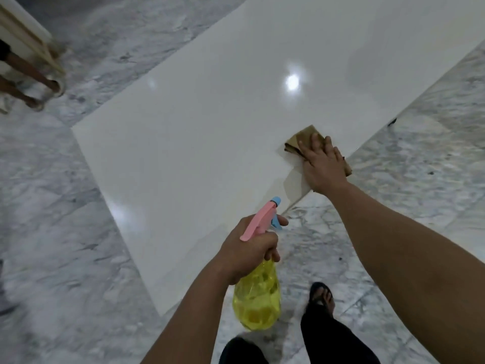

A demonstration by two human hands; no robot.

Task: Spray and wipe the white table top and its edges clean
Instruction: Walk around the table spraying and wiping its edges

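A long glossy white table top [210, 122] runs diagonally from the lower middle to the upper right. My right hand [322, 164] lies flat on a folded brown cloth [301, 139], pressing it onto the table next to the right edge. Part of the cloth hangs past that edge. My left hand [252, 248] grips the neck of a yellow spray bottle [256, 298] with a pink and blue trigger head, held over the table's near corner. My forefinger rests on the blue trigger.
Grey-veined marble floor [65, 232] surrounds the table. My legs and a dark sandal [321, 295] stand on the floor at the table's near right. Another person's bare legs [29, 82] and a cream piece of furniture [29, 35] are at the far left.
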